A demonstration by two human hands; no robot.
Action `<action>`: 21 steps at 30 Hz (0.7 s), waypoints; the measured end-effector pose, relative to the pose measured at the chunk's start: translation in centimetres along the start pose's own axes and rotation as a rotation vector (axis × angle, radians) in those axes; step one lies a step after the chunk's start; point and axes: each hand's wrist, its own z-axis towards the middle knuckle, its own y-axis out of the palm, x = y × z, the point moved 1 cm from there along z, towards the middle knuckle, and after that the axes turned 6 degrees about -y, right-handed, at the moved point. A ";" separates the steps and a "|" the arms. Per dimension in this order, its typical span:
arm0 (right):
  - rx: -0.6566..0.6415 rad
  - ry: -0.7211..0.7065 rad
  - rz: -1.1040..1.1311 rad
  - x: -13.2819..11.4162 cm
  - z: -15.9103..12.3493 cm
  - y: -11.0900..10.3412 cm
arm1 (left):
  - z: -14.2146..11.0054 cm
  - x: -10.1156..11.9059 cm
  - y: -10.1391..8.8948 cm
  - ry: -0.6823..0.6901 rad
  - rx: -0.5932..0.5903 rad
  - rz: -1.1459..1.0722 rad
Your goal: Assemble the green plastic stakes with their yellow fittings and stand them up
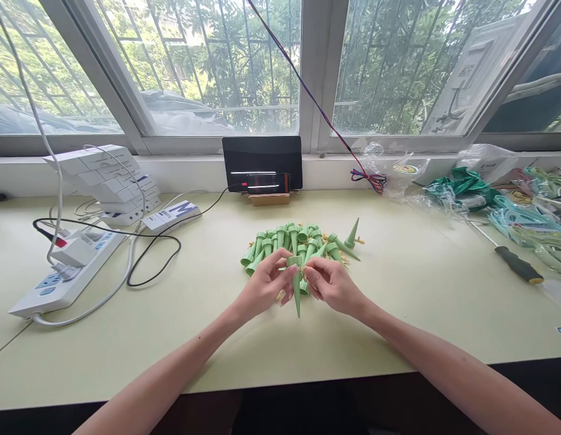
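A green plastic watering spike (297, 299) hangs point down between my hands at the middle of the table. My left hand (272, 280) is closed on its capped upper end, thumb in front. My right hand (331, 283) pinches at the spike's right side, just below the cap; a small part at its fingertips is too small to make out. Right behind my hands lies a heap of similar green spikes (280, 237), some with small yellow pieces showing. One spike (353, 232) stands tilted at the heap's right end, with a yellow piece at its base.
A white power strip (65, 284) with plugs and cables lies left, before stacked white boxes (112, 181). A phone (269, 183) leans against a black tablet (262, 151) at the window. Right are a screwdriver (518, 264) and bagged tubing (529, 223).
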 end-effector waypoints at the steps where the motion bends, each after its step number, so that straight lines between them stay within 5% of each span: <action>1: 0.004 -0.006 -0.007 0.0 0.0 0.0 | 0.0 0.0 0.0 0.005 0.001 0.005; 21: 0.010 -0.036 -0.069 0.2 0.0 0.0 | 0.1 0.3 0.0 0.006 -0.024 0.001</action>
